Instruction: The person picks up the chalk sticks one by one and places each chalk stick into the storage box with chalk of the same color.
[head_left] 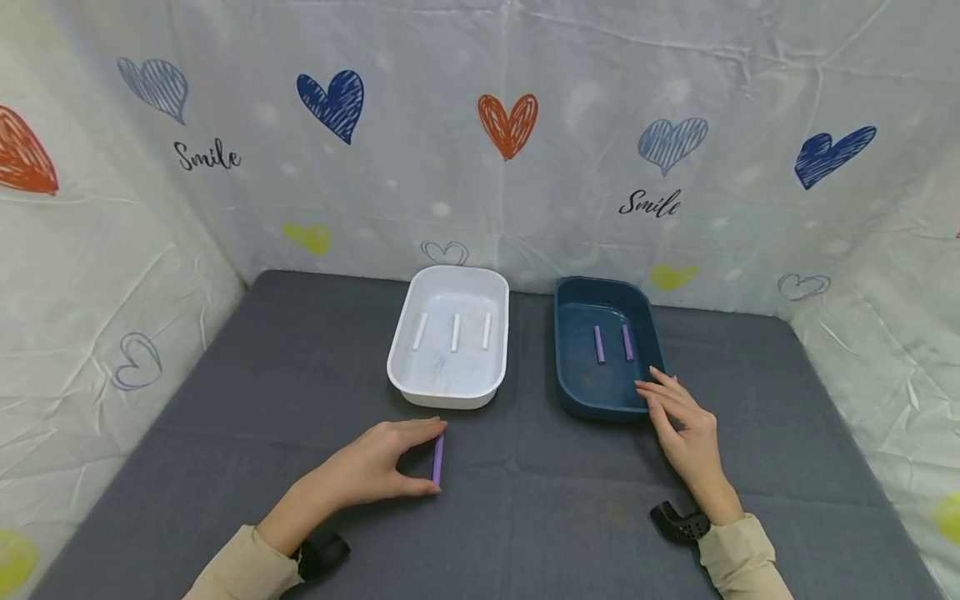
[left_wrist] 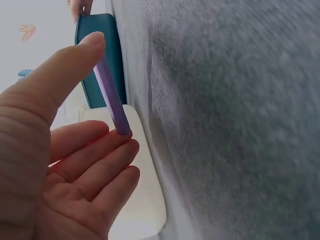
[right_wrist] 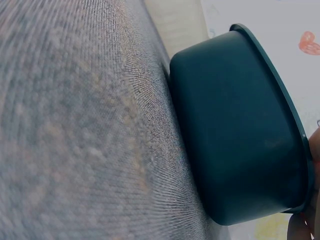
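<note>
My left hand [head_left: 378, 467] pinches a purple chalk stick [head_left: 438, 460] end to end between thumb and fingertip, in front of the white tray. The left wrist view shows the chalk [left_wrist: 111, 95] spanning from thumb to a fingertip, the other fingers extended. My right hand [head_left: 686, 429] holds the near right corner of the dark teal tray [head_left: 600, 411], fingers over the rim. In the right wrist view, fingertips [right_wrist: 300, 227] appear at that tray's rim, the rest of the hand out of frame. Two purple chalk sticks [head_left: 599, 345] lie inside the teal tray.
The white tray [head_left: 447, 400], left of the teal one, holds three white chalk sticks [head_left: 455, 333]. Both trays stand on a grey cloth-covered table [head_left: 525, 517], near its back edge. A heart-printed curtain [head_left: 420, 167] hangs behind and at both sides.
</note>
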